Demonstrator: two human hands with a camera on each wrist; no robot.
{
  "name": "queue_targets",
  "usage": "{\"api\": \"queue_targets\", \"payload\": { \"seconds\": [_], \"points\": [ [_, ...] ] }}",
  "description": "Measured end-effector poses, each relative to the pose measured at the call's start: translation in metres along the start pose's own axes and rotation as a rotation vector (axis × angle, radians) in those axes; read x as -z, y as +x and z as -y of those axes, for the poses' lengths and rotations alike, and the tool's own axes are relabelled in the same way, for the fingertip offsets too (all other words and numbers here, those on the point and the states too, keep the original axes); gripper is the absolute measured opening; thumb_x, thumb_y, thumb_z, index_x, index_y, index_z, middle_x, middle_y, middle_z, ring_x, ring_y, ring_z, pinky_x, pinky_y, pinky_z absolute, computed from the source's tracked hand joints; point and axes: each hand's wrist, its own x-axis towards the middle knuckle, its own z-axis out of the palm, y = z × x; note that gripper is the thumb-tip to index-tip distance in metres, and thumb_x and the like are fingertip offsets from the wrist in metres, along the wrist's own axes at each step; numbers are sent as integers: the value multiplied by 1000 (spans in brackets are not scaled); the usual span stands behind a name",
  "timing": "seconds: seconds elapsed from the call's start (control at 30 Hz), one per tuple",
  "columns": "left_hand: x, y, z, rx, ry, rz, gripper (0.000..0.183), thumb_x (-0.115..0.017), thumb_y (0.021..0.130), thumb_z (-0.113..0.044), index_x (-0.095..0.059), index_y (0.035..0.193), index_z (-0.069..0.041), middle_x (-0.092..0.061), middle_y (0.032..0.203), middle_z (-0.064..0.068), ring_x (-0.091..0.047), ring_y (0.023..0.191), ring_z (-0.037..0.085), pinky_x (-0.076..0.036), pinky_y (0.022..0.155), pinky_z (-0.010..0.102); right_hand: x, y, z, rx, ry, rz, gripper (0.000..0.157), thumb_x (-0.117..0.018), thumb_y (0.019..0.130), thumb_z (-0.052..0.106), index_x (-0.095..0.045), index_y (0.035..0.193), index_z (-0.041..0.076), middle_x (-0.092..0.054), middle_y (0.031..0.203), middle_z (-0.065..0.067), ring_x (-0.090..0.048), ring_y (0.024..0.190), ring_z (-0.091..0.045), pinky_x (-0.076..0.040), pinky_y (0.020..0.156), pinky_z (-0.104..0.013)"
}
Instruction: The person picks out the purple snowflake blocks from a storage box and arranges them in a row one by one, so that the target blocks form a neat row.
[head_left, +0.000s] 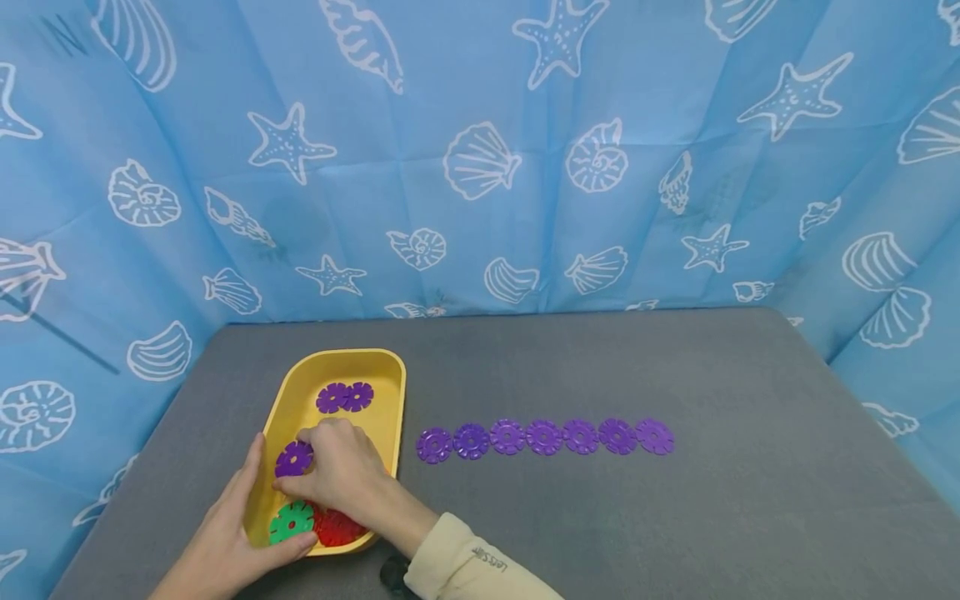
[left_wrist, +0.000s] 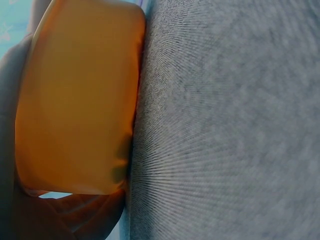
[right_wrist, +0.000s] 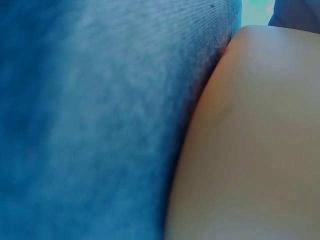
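Observation:
My left hand holds the near left corner of a yellow tray, its thumb on the near rim and its fingers along the left side. Inside the tray, the thumb and fingers of my right hand pinch the edges of a purple notched disc. A green notched disc and red discs lie at the tray's near end, partly covered by my right hand and left thumb. Farther back in it lie two overlapping purple discs. In the left wrist view, the tray's outer wall rests against the fingers.
To the right of the tray, several purple notched discs form a horizontal row on the grey table. A blue curtain with shells and starfish hangs behind the table. Something small and black shows beside the right sleeve.

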Motion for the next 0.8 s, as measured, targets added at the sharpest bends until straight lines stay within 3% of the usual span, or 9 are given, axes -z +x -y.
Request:
{"api": "queue_targets", "payload": {
  "seconds": [0.33, 0.57, 0.8],
  "points": [
    [0, 0, 0, -11, 3, -5, 130, -78, 85, -50, 20, 162, -14, -25, 158, 32, -42, 132, 50, -55, 95, 63, 14, -8, 2, 32, -45, -30, 38, -84, 82, 49, -79, 108, 22, -53, 65, 14, -45, 63, 4, -37, 48, -7],
    [3, 1, -2, 44, -12, 30, 132, -78, 84, -53, 23, 161, -17, -25, 157, 30, -44, 130, 47, -59, 94, 55, 25, -15, -1, 58, -25, -37, 44, -84, 81, 49, -78, 115, 21, -56, 65, 18, -45, 59, 6, -36, 48, -9],
    [4, 0, -3, 33, -5, 10, 133, -79, 82, -53, 21, 162, -15, -27, 154, 30, -46, 128, 45, -59, 91, 55, 36, -23, -12, 109, -2, -39, 44, -84, 82, 47, -79, 114, 18, -52, 62, 15, -42, 56, 5, -35, 48, -10]
  ]
}}
